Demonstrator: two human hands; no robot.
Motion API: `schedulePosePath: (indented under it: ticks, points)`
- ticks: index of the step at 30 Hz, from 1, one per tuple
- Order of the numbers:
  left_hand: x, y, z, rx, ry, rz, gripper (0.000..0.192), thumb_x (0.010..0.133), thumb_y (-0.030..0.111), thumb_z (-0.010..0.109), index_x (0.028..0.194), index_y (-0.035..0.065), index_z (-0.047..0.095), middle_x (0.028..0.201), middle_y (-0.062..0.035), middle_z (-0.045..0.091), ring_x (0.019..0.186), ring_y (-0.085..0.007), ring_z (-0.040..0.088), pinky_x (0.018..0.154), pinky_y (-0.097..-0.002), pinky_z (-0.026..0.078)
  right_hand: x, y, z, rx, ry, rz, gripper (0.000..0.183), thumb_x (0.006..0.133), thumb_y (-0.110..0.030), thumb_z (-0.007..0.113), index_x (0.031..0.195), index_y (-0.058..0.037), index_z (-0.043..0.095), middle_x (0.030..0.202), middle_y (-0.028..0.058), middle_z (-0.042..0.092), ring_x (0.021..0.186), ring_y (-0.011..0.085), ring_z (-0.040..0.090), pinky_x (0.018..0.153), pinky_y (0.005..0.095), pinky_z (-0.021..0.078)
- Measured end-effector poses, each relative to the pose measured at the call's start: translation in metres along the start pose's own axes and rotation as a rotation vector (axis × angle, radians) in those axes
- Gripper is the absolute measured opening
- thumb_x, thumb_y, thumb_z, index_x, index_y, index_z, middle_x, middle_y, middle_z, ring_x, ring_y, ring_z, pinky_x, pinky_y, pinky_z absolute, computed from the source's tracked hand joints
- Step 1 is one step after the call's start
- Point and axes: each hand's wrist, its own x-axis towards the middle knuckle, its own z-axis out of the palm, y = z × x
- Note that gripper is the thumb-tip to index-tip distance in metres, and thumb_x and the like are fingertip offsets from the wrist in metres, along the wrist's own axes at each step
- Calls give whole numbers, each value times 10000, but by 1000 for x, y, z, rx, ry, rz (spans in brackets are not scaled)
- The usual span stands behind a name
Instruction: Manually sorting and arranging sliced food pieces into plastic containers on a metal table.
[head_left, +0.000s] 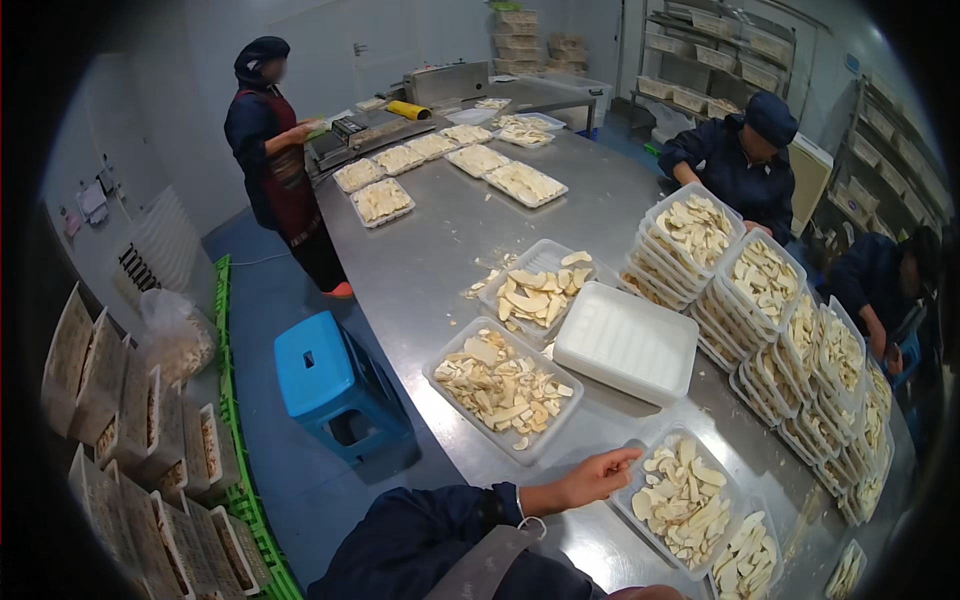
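My left hand (598, 478) is at the left rim of a plastic tray (681, 499) of pale dried slices, its fingers partly curled and nothing visible in them. Whether it touches the rim I cannot tell. My right hand is out of view. Overlapping that tray's lower right side is a smaller tray of slices (746, 559). Beyond my left hand lie a wide tray of smaller broken pieces (504, 386), a stack of white ribbed trays (628, 337), and a partly filled tray of curved slices (534, 292).
Tall stacks of filled trays (765, 285) line the table's right side, where two people work. Another person stands at the far left by a tabletop machine (375, 135). Filled trays (525, 184) lie farther back. A blue stool (315, 367) and crates (172, 525) are at left.
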Motion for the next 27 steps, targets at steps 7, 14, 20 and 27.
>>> schedulePosePath:
  ticks: [7,14,20,27]
  points:
    - [-3,-10,-8,29,12,-14,564,1075,189,558,1573,20,354,988,45,463,800,-34,452,641,-210,421,-11,-34,21,327,139,273,223,1047,-280,562,1039,-65,623,784,-39,482,610,52,386,539,215,356]
    - [-8,17,1,16,49,15,551,1048,163,597,1541,8,405,977,46,515,771,-34,479,648,-204,432,85,160,-30,292,134,54,175,1056,-217,597,1011,-61,662,661,-59,500,511,29,413,453,215,293]
    - [-5,16,-1,61,185,-160,515,1017,125,617,1505,43,475,988,48,522,789,-35,496,639,-207,445,78,116,0,483,170,123,140,1051,-114,567,1113,-14,645,683,4,601,489,54,505,456,185,351]
    - [-6,24,9,-45,208,-130,489,998,78,610,1475,45,510,992,42,531,781,-30,498,612,-189,424,70,119,-23,339,148,131,168,1016,-105,571,1129,-7,648,735,15,637,513,64,557,450,187,373]
